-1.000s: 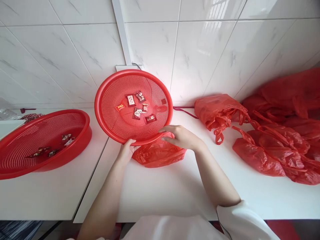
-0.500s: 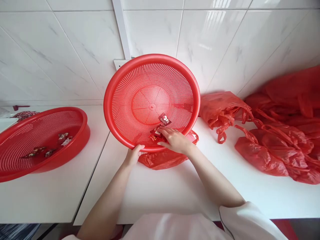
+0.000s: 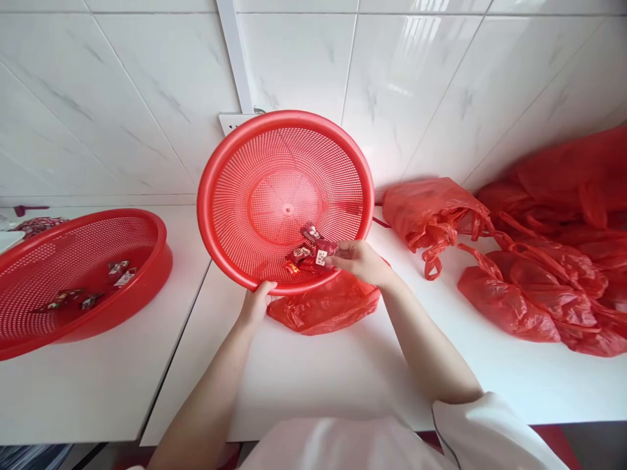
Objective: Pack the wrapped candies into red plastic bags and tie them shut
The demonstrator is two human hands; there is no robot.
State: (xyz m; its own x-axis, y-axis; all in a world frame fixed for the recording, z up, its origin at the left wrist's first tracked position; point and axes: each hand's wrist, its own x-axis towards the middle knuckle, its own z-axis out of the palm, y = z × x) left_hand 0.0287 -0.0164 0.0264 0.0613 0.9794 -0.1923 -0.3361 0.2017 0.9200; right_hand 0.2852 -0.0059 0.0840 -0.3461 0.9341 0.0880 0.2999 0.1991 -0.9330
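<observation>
A red perforated plastic basket [image 3: 287,140] is tilted up on its side with its mouth facing me. My left hand [image 3: 257,303] is closed on its lower rim, the thumb over the edge. My right hand [image 3: 360,262] reaches over the lower right rim, thumb and fingers pinching a small dark-red wrapped packet [image 3: 322,256] with a pale label. Several more wrapped packets [image 3: 300,253] lie beside it on the low inner wall of the basket. Under the basket's front edge rests a red plastic bag [image 3: 326,310]; what it holds is hidden.
At left, a second red basket [image 3: 164,254] holds several small packets [image 3: 91,301]. Knotted red plastic bags [image 3: 529,300] are heaped on the right, and another red bag [image 3: 435,205] stands by the tiled wall. A socket [image 3: 230,122] sits behind the basket. A seam divides the white tables [image 3: 294,385].
My right hand has drawn back to the right from among the packets and now pinches one. The packets have gathered closer together, and the basket has shifted slightly left.
</observation>
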